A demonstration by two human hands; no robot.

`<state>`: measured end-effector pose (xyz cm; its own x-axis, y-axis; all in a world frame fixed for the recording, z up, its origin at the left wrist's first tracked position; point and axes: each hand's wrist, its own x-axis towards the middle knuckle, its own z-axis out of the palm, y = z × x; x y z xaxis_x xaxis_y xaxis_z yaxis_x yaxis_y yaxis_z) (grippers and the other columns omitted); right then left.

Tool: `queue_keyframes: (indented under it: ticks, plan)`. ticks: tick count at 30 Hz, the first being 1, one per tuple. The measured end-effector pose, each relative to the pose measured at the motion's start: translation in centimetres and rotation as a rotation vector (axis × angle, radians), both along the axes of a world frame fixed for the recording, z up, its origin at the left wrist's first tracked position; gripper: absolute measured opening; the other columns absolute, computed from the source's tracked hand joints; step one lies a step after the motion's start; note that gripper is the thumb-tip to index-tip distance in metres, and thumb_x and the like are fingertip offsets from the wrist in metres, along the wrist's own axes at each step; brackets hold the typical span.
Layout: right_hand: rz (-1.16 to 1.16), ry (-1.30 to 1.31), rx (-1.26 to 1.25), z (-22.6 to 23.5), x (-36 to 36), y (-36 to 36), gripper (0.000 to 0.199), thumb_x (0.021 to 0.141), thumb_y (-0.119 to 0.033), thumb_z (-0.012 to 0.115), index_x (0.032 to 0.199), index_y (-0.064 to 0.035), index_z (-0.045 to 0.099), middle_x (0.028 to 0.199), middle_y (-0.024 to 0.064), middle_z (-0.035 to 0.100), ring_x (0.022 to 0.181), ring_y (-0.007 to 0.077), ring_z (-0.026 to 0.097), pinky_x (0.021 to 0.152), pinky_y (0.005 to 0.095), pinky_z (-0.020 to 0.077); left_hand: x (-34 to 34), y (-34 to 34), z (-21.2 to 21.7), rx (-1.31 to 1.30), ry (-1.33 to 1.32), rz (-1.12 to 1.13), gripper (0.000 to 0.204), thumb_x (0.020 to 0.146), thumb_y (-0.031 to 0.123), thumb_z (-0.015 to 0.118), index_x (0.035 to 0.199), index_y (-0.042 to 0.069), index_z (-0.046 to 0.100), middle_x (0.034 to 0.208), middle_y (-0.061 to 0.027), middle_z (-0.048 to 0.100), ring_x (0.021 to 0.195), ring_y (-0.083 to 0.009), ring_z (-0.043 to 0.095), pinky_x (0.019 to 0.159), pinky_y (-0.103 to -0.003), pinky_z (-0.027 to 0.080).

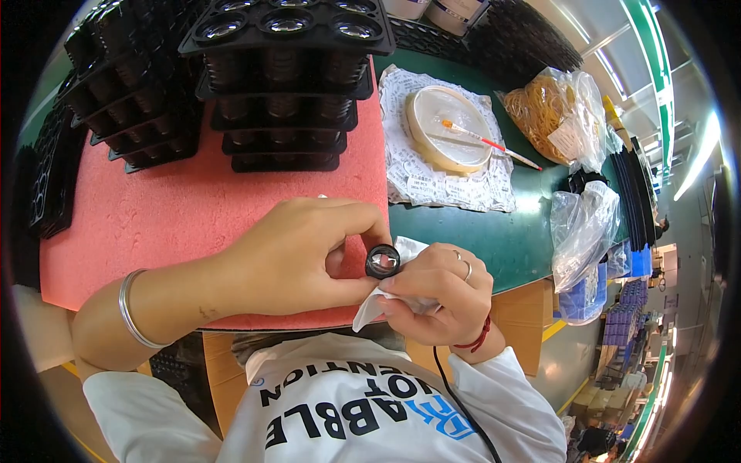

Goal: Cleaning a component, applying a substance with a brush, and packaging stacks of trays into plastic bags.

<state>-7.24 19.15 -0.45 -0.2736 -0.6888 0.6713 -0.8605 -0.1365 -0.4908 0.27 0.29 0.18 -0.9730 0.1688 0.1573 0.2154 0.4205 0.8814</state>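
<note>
Between the thumb and fingers of my left hand (309,251) is a small black round lens piece (383,261), its shiny glass end facing up. My right hand (444,297) pinches a white wiping cloth (371,308) against the lower right side of the lens piece. Part of the cloth sticks out above and below my right fingers. Both hands are close together over the front edge of the pink foam mat (185,224). How far the lens piece reaches down behind my fingers is hidden.
Stacked black trays (285,100) holding lens pieces stand at the back, with more black trays (143,108) to their left. On the green table (478,239) are a round dish (432,150), a brush (494,143) across it, a bag of rubber bands (552,116) and a clear plastic bag (583,231).
</note>
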Motion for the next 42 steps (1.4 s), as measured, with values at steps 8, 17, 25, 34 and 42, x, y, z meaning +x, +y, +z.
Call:
queue_keyframes:
  ticks: [8,17,25,34,42]
  plan:
    - [-0.003,-0.004,-0.002,0.0,-0.1,0.1,0.021,0.062,-0.001,0.077,0.078,-0.0079,0.066,0.066,0.0024,0.061,0.055,0.0158,0.06,0.051,0.0255,0.0462,-0.1,0.1,0.1,0.024,-0.003,-0.001,0.028,0.067,0.009,0.074,0.092,0.008,0.063,0.063,-0.0005,0.053,0.05,-0.0071,0.045,0.046,-0.024,0.033]
    - [0.014,-0.006,-0.061,-0.4,-0.2,0.7,0.022,0.06,-0.001,0.077,0.077,-0.0084,0.066,0.066,0.0015,0.06,0.054,0.016,0.058,0.05,0.0256,0.045,-0.1,0.1,0.3,0.081,-0.047,0.008,0.025,0.071,0.015,0.078,0.089,0.008,0.063,0.065,0.0025,0.056,0.051,-0.0033,0.043,0.046,-0.021,0.033]
    - [-0.022,-0.029,-0.07,-0.4,-0.1,0.9,0.025,0.06,0.001,0.075,0.08,-0.0079,0.064,0.069,0.0025,0.062,0.056,0.0168,0.059,0.051,0.0264,0.0463,0.1,0.0,0.4,0.171,-0.168,0.019,0.024,0.072,0.014,0.078,0.09,0.009,0.063,0.068,0.0056,0.057,0.052,-0.0005,0.041,0.046,-0.019,0.032]
    - [-0.136,-0.018,-0.051,-0.4,-0.1,0.9,0.024,0.062,0.0,0.075,0.083,-0.0072,0.064,0.072,0.0042,0.064,0.059,0.0171,0.061,0.055,0.0265,0.0503,0.0,-0.3,0.6,0.189,-0.173,-0.024,0.026,0.075,0.01,0.073,0.099,0.007,0.065,0.071,0.0058,0.059,0.054,0.001,0.041,0.047,-0.017,0.031]
    - [-0.102,0.032,-0.047,-0.5,0.1,0.7,0.027,0.061,0.004,0.074,0.084,-0.0074,0.066,0.071,0.0019,0.062,0.055,0.0143,0.056,0.05,0.0249,0.0454,-0.2,-0.4,0.4,0.233,-0.202,-0.062,0.028,0.078,0.003,0.068,0.106,0.005,0.063,0.082,0.0044,0.063,0.06,0.0019,0.044,0.049,-0.017,0.033]
